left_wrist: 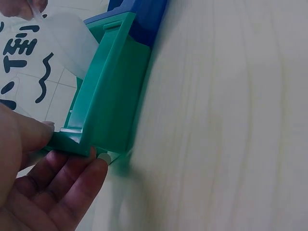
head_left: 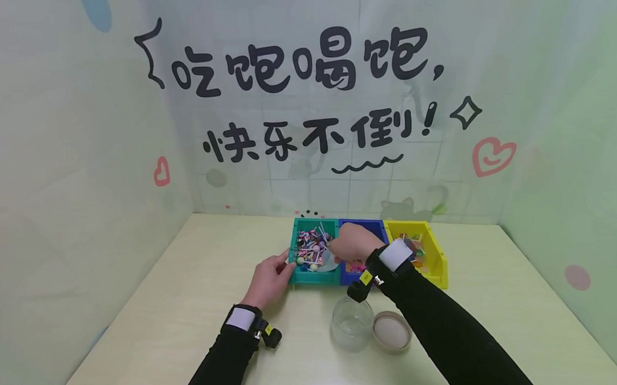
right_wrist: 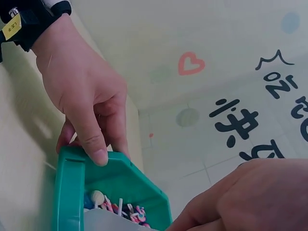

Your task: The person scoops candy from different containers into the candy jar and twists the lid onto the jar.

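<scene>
My left hand (head_left: pixel 271 281) grips the left wall of a green bin (head_left: pixel 316 278), its thumb on the rim and fingers against the outside, as the left wrist view shows. Inside the bin lie many small lollipops (head_left: pixel 307 243) with white sticks. My right hand (head_left: pixel 355 243) holds a translucent white scoop (head_left: pixel 328 262), whose bowl is down in the green bin among the lollipops. In the right wrist view only part of the scoop (right_wrist: pixel 113 221) shows, beside my right hand (right_wrist: pixel 250 199). How its fingers wrap the handle is mostly hidden.
Joined to the green bin are a blue bin (head_left: pixel 373 225) with pink pieces, partly behind my right hand, and a yellow bin (head_left: pixel 435 261) with wrapped sweets (head_left: pixel 416 248). A clear jar (head_left: pixel 352 325) stands in front, with a round lid (head_left: pixel 392 332) beside it, near my right forearm.
</scene>
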A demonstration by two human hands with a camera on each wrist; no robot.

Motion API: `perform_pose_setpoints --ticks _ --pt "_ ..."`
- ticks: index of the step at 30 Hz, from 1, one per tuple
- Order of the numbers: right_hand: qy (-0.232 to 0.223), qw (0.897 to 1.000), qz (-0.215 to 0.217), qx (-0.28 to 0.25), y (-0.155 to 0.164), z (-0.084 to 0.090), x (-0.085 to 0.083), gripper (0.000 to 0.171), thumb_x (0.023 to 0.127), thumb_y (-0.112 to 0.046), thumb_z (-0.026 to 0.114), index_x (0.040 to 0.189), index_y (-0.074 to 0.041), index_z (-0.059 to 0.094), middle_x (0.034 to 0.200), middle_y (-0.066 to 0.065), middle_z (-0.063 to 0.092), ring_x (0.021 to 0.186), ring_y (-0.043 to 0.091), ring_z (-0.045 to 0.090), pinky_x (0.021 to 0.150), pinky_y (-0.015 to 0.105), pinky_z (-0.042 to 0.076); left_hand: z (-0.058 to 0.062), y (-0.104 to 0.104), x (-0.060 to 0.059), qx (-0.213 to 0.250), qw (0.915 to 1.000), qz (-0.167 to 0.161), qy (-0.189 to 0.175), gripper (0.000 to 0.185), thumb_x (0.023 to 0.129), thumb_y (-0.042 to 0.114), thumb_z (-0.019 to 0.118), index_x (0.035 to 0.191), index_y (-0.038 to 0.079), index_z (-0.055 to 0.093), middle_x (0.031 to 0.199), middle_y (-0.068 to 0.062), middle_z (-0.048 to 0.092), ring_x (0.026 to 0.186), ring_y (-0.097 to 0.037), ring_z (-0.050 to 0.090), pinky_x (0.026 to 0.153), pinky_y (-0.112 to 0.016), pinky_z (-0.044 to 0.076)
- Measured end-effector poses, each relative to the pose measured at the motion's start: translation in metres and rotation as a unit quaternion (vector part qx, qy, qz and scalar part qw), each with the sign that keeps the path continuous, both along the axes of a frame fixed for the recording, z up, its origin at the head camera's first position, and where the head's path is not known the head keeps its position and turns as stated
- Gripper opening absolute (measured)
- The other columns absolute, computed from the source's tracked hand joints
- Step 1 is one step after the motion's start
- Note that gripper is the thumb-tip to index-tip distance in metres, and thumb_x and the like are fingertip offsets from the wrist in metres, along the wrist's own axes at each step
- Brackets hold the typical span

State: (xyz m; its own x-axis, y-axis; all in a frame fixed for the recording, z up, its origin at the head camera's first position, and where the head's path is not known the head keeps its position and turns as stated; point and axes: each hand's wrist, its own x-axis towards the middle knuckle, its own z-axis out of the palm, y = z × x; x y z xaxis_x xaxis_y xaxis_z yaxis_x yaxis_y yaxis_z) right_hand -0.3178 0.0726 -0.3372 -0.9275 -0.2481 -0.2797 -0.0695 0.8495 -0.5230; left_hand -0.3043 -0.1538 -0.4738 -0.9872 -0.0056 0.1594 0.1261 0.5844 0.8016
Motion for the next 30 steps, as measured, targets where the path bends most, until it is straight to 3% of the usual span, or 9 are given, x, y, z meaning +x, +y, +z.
perform_pose_setpoints --ticks 2,5,9,12,16,21,24,27,30 --pt "-0.007 1.000 -0.006 -0.008 -0.002 -0.003 0.000 0.042 0.111 -0.024 0.054 0.094 0.003 0.081 0.095 0.015 0.083 0.047 0.013 0.051 0.047 0.024 0.040 0.001 0.000 0.000 0.002 1.0000 -0.001 -0.001 0.051 0.111 0.023 0.067 0.159 0.010 0.055 0.090 -0.007 0.056 0.088 -0.021 0.051 0.072 -0.030 0.042" --pt "-0.023 0.998 -0.012 -0.055 0.000 -0.012 0.000 0.042 0.110 -0.019 0.056 0.080 0.002 0.077 0.075 0.010 0.074 0.045 0.013 0.046 0.045 0.024 0.039 0.001 0.001 0.000 0.004 1.0000 -0.004 -0.002 0.052 0.111 0.023 0.067 0.159 0.010 0.055 0.090 -0.007 0.056 0.088 -0.021 0.052 0.072 -0.030 0.042" --pt "-0.041 0.992 -0.026 -0.119 0.007 -0.024 0.001 0.034 0.105 -0.010 0.059 0.078 0.004 0.075 0.057 0.000 0.052 0.046 0.012 0.043 0.046 0.022 0.037 0.003 0.001 -0.001 0.006 0.9999 -0.011 -0.002 0.052 0.111 0.022 0.067 0.160 0.010 0.054 0.090 -0.007 0.057 0.087 -0.021 0.052 0.071 -0.029 0.042" --pt "-0.050 0.988 -0.044 -0.141 0.009 -0.031 0.002 0.029 0.107 -0.009 0.059 0.090 0.008 0.077 0.059 -0.002 0.053 0.050 0.010 0.048 0.049 0.020 0.044 0.006 0.001 -0.001 0.007 0.9999 -0.013 -0.002 0.052 0.111 0.022 0.067 0.160 0.010 0.054 0.091 -0.007 0.058 0.087 -0.021 0.053 0.071 -0.028 0.043" --pt "-0.050 0.984 -0.052 -0.162 0.007 -0.038 0.003 0.031 0.109 -0.010 0.058 0.091 0.008 0.076 0.063 -0.001 0.058 0.052 0.010 0.053 0.052 0.020 0.051 0.006 0.000 0.000 0.006 0.9999 -0.012 0.003 0.050 0.111 0.022 0.066 0.158 0.007 0.056 0.092 -0.008 0.058 0.088 -0.021 0.053 0.071 -0.028 0.042" --pt "0.023 0.996 -0.008 -0.083 0.002 -0.052 0.002 0.046 0.112 -0.015 0.058 0.069 -0.004 0.069 0.057 -0.001 0.057 0.050 0.012 0.055 0.053 0.023 0.047 0.002 -0.002 0.000 -0.003 0.9999 -0.010 0.006 0.051 0.111 0.021 0.067 0.158 0.006 0.056 0.090 -0.007 0.058 0.087 -0.020 0.052 0.072 -0.029 0.041" --pt "0.078 0.996 0.019 -0.027 -0.003 -0.061 0.000 0.051 0.113 -0.018 0.058 0.063 -0.011 0.062 0.053 -0.002 0.055 0.049 0.014 0.053 0.054 0.025 0.041 0.000 -0.002 0.000 -0.003 0.9999 -0.011 0.007 0.052 0.110 0.020 0.068 0.158 0.006 0.056 0.089 -0.007 0.059 0.086 -0.020 0.052 0.072 -0.029 0.042" --pt "0.092 0.995 0.025 -0.022 -0.011 -0.069 -0.003 0.051 0.113 -0.018 0.059 0.062 -0.012 0.062 0.052 -0.002 0.053 0.048 0.014 0.049 0.053 0.026 0.035 -0.001 -0.004 0.000 -0.002 0.9998 -0.017 0.009 0.051 0.110 0.021 0.068 0.158 0.006 0.056 0.089 -0.006 0.060 0.085 -0.019 0.053 0.071 -0.029 0.043" --pt "0.079 0.996 0.013 -0.043 -0.018 -0.073 -0.005 0.052 0.113 -0.017 0.059 0.063 -0.010 0.067 0.052 -0.002 0.055 0.048 0.014 0.046 0.051 0.027 0.032 -0.002 -0.006 -0.001 -0.001 0.9998 -0.018 0.009 0.052 0.110 0.022 0.068 0.158 0.007 0.056 0.088 -0.006 0.061 0.085 -0.019 0.053 0.072 -0.028 0.044"
